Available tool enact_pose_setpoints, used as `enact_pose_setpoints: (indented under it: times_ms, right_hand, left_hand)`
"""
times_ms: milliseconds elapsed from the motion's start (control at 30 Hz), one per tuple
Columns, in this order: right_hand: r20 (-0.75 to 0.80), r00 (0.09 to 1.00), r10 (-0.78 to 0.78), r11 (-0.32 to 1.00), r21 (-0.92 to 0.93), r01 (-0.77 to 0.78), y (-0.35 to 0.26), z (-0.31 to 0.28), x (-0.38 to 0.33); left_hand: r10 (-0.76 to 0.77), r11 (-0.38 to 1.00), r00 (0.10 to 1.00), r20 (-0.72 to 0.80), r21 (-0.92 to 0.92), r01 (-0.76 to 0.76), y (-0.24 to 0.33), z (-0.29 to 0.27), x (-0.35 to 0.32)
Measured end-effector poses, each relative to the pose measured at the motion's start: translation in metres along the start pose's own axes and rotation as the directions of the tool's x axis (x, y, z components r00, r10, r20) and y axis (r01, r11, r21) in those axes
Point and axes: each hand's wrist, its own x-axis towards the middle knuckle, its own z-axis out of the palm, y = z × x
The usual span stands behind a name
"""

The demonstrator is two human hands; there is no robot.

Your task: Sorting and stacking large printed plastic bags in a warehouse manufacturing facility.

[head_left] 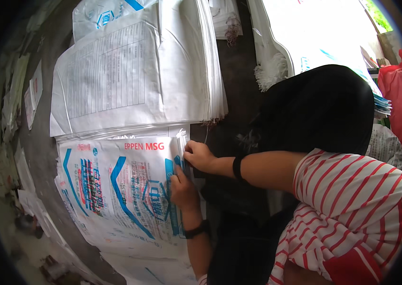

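Observation:
A flat white woven sack (110,190) with blue and red print lies on top of a stack in front of me. My left hand (184,190) closes on the sack's right edge, thumb and forefinger reaching up along it. Just above, my right hand (201,156) has its fingers curled at the same edge, near the upper right corner. The fingertips of the right hand are partly hidden against the layered edges. Both wrists wear dark bands.
Beyond lies a thick stack of white sacks (177,71), its top one bearing a printed grid. More white sacks (315,33) are piled at the far right, beside a red plastic bag (398,90). Loose sheets (33,95) lie on the dark floor at left. My dark-clad knee (320,109) juts up at right.

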Motion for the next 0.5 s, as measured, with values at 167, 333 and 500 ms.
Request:
enact_pose_setpoints:
  times_ms: [167, 333, 500]
  right_hand:
    - [0.01, 0.998, 0.059, 0.982, 0.178, -0.06, -0.015, -0.003, -0.007]
    - [0.023, 0.998, 0.06, 0.977, 0.201, -0.064, -0.022, -0.002, -0.012]
    - [0.059, 0.998, 0.024, 0.973, 0.23, -0.036, -0.019, -0.003, -0.008]
  left_hand:
    - [-0.048, 0.999, 0.998, 0.045, 0.005, 0.048, 0.005, -0.008, -0.012]
    - [-0.053, 0.999, 0.999, -0.009, 0.011, 0.053, 0.003, -0.007, 0.001]
    - [-0.08, 0.996, 0.995, 0.062, -0.024, 0.082, 0.009, -0.013, 0.002]
